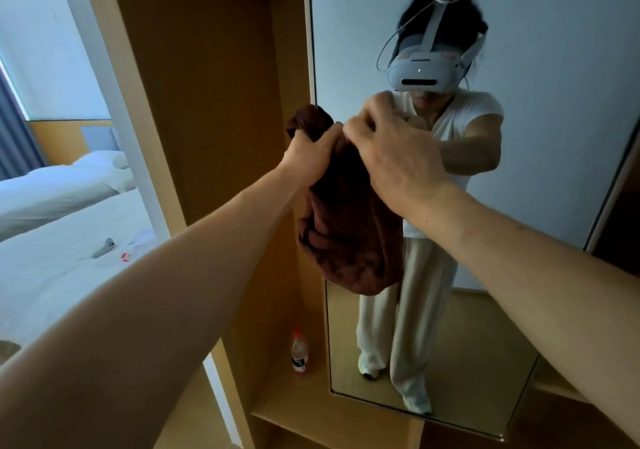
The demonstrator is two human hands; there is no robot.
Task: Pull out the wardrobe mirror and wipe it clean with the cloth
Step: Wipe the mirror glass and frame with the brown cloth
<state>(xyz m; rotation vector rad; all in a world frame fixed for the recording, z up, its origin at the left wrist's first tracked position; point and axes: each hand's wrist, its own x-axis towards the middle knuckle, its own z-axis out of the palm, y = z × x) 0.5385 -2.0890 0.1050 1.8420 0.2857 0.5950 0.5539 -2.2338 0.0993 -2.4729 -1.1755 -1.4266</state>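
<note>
Before the wardrobe mirror (554, 67), both hands hold up a dark brown cloth (346, 240). The left hand (310, 157) grips a bunched top corner, fingers curled tight round it. The right hand (394, 161) pinches the upper edge just beside it, fingers bent and close together. The rest of the cloth hangs in a loose bundle across the mirror's left edge; whether it touches the glass is hard to tell. Inside the open wooden wardrobe (214, 102), a small red-capped bottle (299, 353) stands upright on the floor panel, beside the mirror.
</note>
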